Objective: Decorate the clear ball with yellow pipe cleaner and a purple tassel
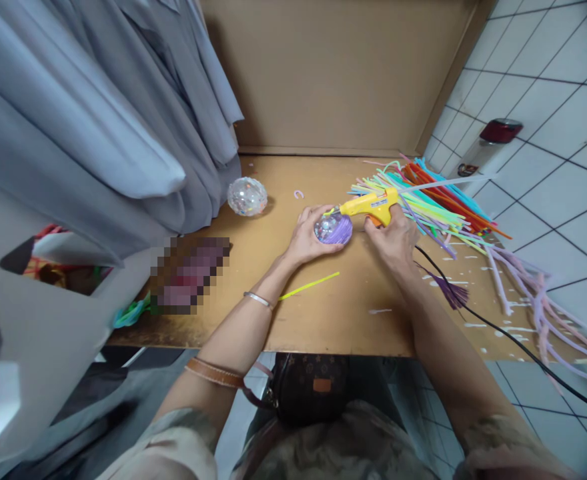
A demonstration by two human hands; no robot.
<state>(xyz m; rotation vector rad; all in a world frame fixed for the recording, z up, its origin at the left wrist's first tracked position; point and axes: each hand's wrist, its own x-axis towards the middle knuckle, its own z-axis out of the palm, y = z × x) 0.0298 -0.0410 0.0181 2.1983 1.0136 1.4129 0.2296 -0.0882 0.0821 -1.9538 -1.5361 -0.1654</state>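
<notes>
My left hand is wrapped round a small ball, partly clear and partly covered in purple strands. In my right hand is a yellow hot glue gun, its nozzle at the top of the ball by a bit of yellow pipe cleaner. Whether the nozzle touches the ball I cannot tell. A long translucent glue stick juts from the gun's back. Below the hands, a yellow pipe cleaner lies on the wooden table. A second clear ball with coloured specks sits farther left.
Bundled coloured pipe cleaners spread along the right side. Purple strands lie beside a black cord that crosses the right edge. Grey cloth hangs at left; a tiled wall stands at right. A brown bag is below the table edge.
</notes>
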